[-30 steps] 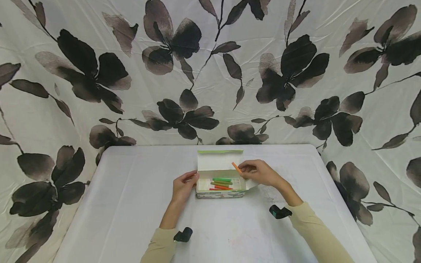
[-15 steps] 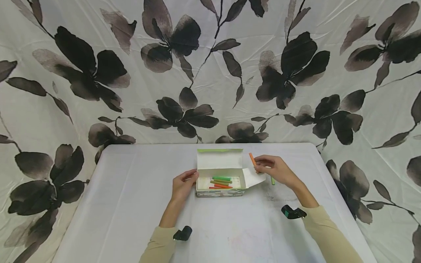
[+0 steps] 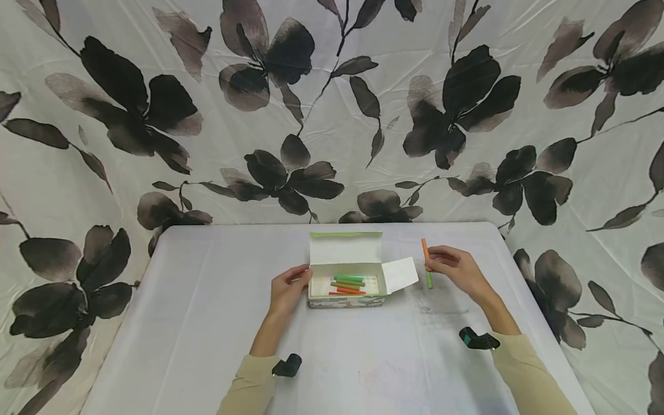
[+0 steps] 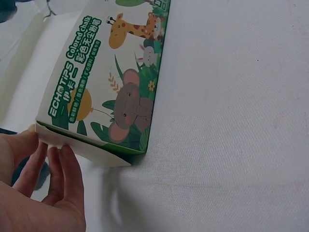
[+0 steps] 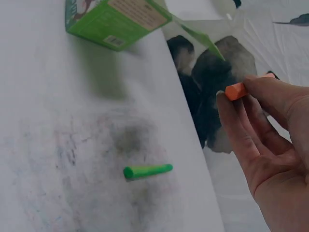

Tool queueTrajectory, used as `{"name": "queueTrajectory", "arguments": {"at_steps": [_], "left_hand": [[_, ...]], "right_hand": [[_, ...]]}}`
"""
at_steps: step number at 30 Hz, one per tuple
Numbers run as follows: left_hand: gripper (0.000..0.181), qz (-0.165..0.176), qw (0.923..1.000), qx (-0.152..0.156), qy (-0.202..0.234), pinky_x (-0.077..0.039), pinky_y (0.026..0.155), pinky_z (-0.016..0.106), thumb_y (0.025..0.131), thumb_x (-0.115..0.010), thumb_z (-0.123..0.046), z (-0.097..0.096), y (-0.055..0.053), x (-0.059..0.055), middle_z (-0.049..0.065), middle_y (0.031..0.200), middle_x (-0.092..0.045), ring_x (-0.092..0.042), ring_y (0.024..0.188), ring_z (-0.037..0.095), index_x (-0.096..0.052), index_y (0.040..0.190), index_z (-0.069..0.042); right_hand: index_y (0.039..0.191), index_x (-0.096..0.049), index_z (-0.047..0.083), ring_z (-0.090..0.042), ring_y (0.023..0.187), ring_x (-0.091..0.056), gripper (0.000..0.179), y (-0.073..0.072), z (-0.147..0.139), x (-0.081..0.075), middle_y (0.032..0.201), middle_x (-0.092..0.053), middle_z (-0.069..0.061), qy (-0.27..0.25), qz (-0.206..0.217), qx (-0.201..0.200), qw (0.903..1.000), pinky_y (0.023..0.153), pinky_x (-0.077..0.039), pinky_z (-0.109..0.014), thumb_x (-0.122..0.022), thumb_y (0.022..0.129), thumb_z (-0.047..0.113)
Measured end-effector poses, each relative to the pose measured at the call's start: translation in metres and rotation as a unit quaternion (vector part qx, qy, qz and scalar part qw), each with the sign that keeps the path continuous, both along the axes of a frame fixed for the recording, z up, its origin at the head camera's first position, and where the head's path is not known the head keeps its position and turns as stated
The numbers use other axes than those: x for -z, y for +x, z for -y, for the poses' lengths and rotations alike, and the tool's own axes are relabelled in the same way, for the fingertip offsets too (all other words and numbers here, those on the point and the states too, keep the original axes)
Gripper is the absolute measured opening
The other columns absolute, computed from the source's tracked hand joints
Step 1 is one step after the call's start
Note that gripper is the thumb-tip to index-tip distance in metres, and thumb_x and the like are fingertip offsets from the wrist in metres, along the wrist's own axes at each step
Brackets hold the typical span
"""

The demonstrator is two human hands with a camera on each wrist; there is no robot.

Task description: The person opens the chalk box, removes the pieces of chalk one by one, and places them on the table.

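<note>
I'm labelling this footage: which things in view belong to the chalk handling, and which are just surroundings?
Job:
open printed cardboard chalk box, held by the left hand
green, olive, orange and red chalk sticks inside it
orange chalk stick in the right hand
green chalk stick outside the box

Surroundings:
white cloth-covered table
white backdrop with dark floral print
two black wrist devices

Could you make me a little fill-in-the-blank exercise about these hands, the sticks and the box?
1. The chalk stick pinched by the right hand is ____ in colour.
2. The lone stick lying on the table outside the box is ____ in colour.
3. On its printed side, the box reads "Colored ____".
4. The hand holding the box is the person's ____ one.

Missing words: orange; green; chalk; left.
</note>
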State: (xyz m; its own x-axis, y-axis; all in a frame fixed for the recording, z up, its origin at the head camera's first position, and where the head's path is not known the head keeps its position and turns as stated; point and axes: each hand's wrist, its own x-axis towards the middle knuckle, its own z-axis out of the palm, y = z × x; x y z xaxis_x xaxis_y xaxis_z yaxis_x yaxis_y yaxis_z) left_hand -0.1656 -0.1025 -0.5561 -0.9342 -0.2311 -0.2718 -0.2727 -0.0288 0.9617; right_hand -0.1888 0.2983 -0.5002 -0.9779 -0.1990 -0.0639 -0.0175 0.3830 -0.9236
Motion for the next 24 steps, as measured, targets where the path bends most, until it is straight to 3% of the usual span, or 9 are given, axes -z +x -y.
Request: {"name": "queueTrajectory", "arguments": {"at_steps": [5, 11, 19, 24], "left_hand": [[0.030, -0.004, 1.0000, -0.002, 0.004, -0.059, 0.079, 0.021, 0.095, -0.075, -0.013, 0.001, -0.001, 0.000, 0.011, 0.107, -0.068, -0.064, 0.092, 0.014, -0.072, 0.122, 0.002], [0.029, -0.008, 0.9999, -0.006, 0.014, -0.059, 0.077, 0.021, 0.095, -0.075, -0.011, 0.000, -0.001, 0.001, 0.011, 0.105, -0.069, -0.065, 0.090, 0.014, -0.073, 0.120, 0.003], [0.029, -0.006, 0.9999, -0.009, 0.005, -0.059, 0.077, 0.020, 0.095, -0.075, -0.011, -0.001, 0.000, 0.000, 0.011, 0.106, -0.069, -0.065, 0.089, 0.013, -0.073, 0.120, 0.002], [0.029, -0.007, 0.9999, -0.008, 0.007, -0.059, 0.077, 0.019, 0.095, -0.075, -0.011, 0.000, 0.000, 0.000, 0.012, 0.106, -0.068, -0.065, 0.090, 0.016, -0.073, 0.120, 0.002]], "right_hand": [[0.137, -0.058, -0.005, -0.002, 0.099, -0.068, 0.047, 0.002, -0.011, 0.012, 0.123, -0.067, -0.020, 0.012, 0.000, 0.035, 0.9993, 0.090, -0.058, -0.025, -0.069, 0.101, 0.024], [0.139, -0.057, -0.005, 0.002, 0.097, -0.067, 0.054, 0.008, -0.020, 0.028, 0.125, -0.067, -0.018, 0.008, 0.031, 0.071, 0.9969, 0.094, -0.058, -0.032, -0.071, 0.099, 0.029], [0.139, -0.057, -0.006, 0.002, 0.094, -0.066, 0.054, 0.014, -0.026, 0.052, 0.127, -0.066, -0.023, 0.043, 0.060, 0.106, 0.9916, 0.085, -0.056, -0.018, -0.070, 0.100, 0.030], [0.136, -0.059, -0.006, -0.003, 0.094, -0.067, 0.050, 0.014, -0.028, 0.062, 0.124, -0.069, -0.021, 0.093, 0.073, 0.116, 0.9862, 0.080, -0.052, -0.012, -0.070, 0.100, 0.028]]}}
